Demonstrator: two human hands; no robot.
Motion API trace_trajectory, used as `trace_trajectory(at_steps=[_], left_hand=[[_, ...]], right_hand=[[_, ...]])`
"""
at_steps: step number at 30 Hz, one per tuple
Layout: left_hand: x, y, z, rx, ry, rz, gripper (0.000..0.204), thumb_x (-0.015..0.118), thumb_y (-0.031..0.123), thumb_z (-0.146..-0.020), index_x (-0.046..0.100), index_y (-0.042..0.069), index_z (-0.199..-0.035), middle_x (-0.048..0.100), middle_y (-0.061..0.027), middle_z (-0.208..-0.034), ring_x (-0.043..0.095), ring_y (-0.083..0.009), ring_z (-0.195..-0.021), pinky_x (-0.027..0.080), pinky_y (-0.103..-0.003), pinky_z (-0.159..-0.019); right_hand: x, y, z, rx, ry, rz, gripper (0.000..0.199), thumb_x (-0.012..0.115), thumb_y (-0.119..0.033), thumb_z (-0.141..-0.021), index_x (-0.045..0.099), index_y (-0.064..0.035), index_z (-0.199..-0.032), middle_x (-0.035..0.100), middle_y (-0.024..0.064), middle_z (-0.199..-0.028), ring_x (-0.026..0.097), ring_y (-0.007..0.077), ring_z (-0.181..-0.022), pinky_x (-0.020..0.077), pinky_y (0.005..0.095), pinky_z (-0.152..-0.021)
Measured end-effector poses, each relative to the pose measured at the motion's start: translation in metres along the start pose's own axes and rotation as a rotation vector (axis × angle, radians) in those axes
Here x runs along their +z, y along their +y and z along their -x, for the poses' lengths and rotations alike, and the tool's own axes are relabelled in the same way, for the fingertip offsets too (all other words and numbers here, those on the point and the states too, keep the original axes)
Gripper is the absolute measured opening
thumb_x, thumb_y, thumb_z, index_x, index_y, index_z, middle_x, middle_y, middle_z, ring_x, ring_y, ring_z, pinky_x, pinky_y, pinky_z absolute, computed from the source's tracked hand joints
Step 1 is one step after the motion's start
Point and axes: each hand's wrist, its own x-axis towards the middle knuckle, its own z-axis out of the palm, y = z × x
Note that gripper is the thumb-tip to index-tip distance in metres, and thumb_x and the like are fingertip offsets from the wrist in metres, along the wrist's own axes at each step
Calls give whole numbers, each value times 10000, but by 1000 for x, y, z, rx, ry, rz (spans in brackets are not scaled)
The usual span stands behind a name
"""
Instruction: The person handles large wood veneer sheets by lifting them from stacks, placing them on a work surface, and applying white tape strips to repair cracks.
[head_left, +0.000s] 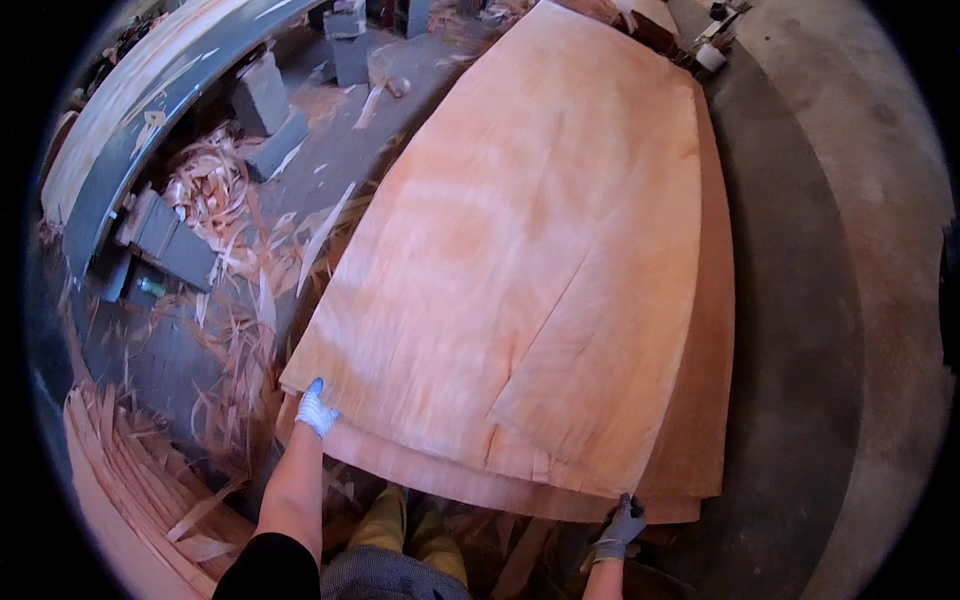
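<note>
A large, thin, pale-orange wood veneer sheet lies in front of me on top of a stack of similar sheets. Long splits run through its near right part. My left hand, in a white glove with a blue thumb tip, pinches its near left corner, the thumb on top and the fingers hidden beneath. At the near right corner my right hand, in a grey glove, is closed on the same sheet's edge. The lower veneer sheets stick out past it along the right side and the near edge.
Wood scraps and shavings litter the floor on the left. Beyond them stand grey blocks beside a long curved blue-grey machine edge. A pile of veneer strips lies near left. Concrete floor runs along the right.
</note>
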Motion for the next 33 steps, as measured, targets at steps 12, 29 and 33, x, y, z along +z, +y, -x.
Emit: trace_trajectory(at_steps=[12,29,33], left_hand=[[1,-11,48,26,196,-55,765,518,505,-874,250,-2,-1381,345,-182,-1400,374,-345,-1262,332,-466,-1045],[-14,-8,-2,52,384,-537,357,573,267,-877,507,83,-1176,597,-132,-1048,572,-330,-982,472,-464,-827],[-18,-6,5,73,384,-498,327,553,256,-883,527,90,-1164,602,-115,-1057,572,-304,-986,449,-433,-877]], right_hand=[[-27,90,-55,193,-270,378,335,504,-37,-889,485,-14,-1223,579,67,-926,528,155,-665,456,286,-570],[-48,160,-119,112,-82,353,399,579,-99,-878,496,15,-1252,527,151,-1262,540,299,-1068,437,340,-892],[-44,174,-119,1,-100,489,375,574,-79,-875,512,32,-1227,576,137,-1193,575,257,-972,465,320,-810]])
